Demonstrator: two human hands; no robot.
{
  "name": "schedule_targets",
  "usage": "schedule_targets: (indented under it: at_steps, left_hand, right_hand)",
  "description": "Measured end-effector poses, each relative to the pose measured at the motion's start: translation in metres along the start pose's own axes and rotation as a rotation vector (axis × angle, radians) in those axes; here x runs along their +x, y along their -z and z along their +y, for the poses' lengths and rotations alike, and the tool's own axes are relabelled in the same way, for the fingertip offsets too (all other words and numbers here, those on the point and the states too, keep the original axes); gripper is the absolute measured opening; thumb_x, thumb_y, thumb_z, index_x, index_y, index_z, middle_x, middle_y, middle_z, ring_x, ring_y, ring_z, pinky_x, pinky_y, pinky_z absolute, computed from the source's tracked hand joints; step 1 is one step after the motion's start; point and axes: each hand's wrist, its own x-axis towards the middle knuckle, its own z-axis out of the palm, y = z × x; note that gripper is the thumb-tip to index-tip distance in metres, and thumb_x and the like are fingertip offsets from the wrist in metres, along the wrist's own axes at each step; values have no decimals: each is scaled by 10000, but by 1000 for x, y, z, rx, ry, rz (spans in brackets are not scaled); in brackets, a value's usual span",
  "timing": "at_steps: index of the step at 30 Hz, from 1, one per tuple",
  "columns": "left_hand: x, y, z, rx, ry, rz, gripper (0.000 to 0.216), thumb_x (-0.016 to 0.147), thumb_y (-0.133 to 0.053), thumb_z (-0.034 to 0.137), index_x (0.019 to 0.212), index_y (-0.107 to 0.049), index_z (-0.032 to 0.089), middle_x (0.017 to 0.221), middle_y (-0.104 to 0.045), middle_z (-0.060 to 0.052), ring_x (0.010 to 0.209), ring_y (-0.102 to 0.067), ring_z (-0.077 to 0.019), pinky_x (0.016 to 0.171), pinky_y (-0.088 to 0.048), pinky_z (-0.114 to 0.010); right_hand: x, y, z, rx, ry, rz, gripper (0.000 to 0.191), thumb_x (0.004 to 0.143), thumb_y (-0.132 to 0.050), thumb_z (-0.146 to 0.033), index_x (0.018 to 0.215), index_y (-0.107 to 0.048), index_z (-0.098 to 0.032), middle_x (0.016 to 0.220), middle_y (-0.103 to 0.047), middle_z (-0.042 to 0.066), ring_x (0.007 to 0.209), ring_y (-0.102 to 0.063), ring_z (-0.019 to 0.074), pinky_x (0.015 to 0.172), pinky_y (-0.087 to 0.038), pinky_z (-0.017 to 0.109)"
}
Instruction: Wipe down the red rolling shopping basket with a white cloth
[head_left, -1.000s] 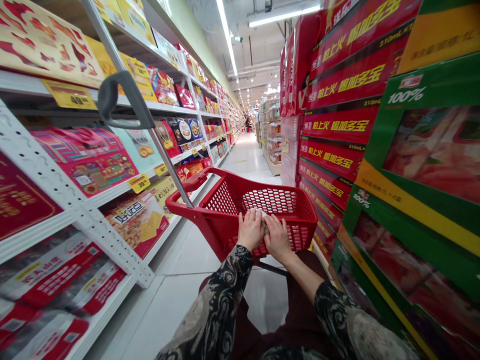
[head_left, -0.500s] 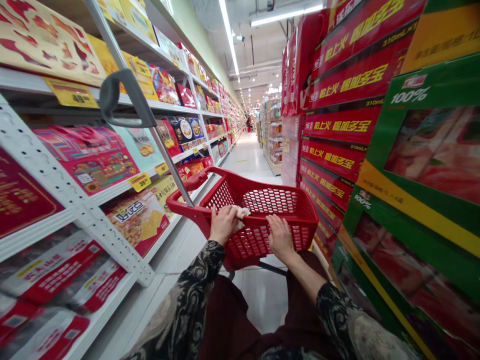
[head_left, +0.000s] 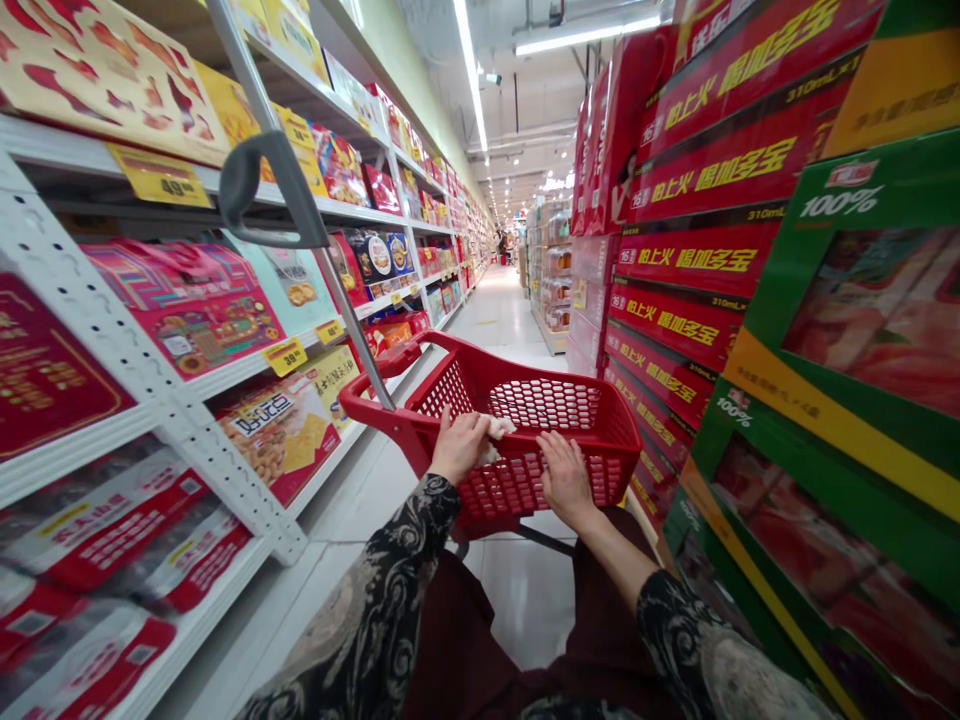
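Observation:
A red rolling shopping basket (head_left: 517, 480) with perforated walls stands in front of my knees, its inside bare where it shows. My left hand (head_left: 459, 446) is closed on a crumpled white cloth (head_left: 499, 430), pressing it at the basket's near rim. Whether the cloth is fabric or tissue I cannot make out. Farther right along the same rim, my right hand (head_left: 567, 478) grips the edge, fingers over the top and thumb against the outer wall. The raised metal pull handle (head_left: 289, 190) with its grey grip slants up at the basket's left.
White shelves (head_left: 292, 365) of boxed snacks and price tags line the left side. Stacked red drink cartons (head_left: 675, 260) and green boxes (head_left: 825, 400) rise close on the right. A tiled aisle (head_left: 487, 310) runs ahead, with a person (head_left: 502, 245) far off.
My left hand has slid a little to the right along the rim with the cloth. My right hand stays on the rim. The whole view has shifted slightly.

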Motion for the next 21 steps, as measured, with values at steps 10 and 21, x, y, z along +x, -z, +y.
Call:
schedule_targets:
  at_steps: [10, 21]
  left_hand:
    - [-17, 43, -75, 123, 147, 83, 269, 872, -388, 268, 1064, -573, 240, 1112, -626, -76, 1049, -545, -251, 1044, -52, -600]
    - [-8, 3, -26, -21, 107, -12, 376, 785, -450, 200, 1153, -523, 188, 1223, -539, -120, 1144, -461, -273, 1029, -226, -556]
  right_hand:
    - [0, -4, -4, 16, -8, 21, 523, 717, -383, -43, 1216, -522, -114, 1265, -534, 121, 1236, -396, 225, 1051, -260, 466]
    - [0, -5, -5, 7, 7, -16, 534, 714, -389, -49, 1230, -513, -110, 1289, -515, 124, 1249, -381, 228, 1050, -255, 471]
